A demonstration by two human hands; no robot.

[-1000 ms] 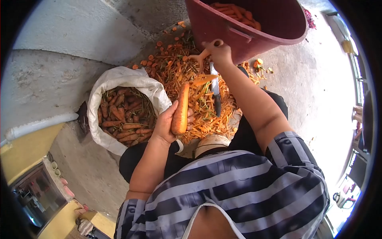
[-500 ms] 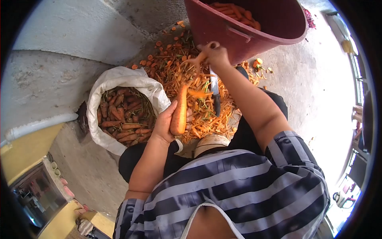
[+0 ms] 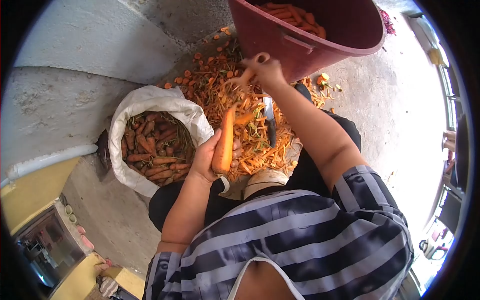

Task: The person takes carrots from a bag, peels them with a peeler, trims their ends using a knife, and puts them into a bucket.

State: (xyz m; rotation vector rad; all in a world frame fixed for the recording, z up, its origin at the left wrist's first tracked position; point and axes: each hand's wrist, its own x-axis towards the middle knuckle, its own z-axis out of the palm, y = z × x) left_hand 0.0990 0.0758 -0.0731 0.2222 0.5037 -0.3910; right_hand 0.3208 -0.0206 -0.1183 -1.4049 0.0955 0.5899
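Note:
My left hand (image 3: 206,152) is closed around the thick lower part of a large orange carrot (image 3: 225,142). The carrot's narrow tip points away from me, and its surface looks mostly peeled. My right hand (image 3: 269,74) grips an orange-tan peeler (image 3: 246,76) with a ring-shaped handle end, just beyond the carrot's tip and apart from it. Motion blurs the peeler's head. A blurred orange strip shows beside the carrot. Beneath both hands spreads a heap of carrot peelings (image 3: 250,160). On the heap lies a knife with a black handle (image 3: 271,134).
A white sack (image 3: 199,117) full of unpeeled carrots (image 3: 160,161) stands at left. A big dark red tub (image 3: 272,45) with peeled carrots (image 3: 295,17) stands ahead to the right. Cut carrot ends (image 3: 187,73) lie by the wall. My knees flank the peelings.
My right hand and the peeler have shifted slightly to the left. The carrot has turned a little in my left hand, whose fingertips now show more on its right side.

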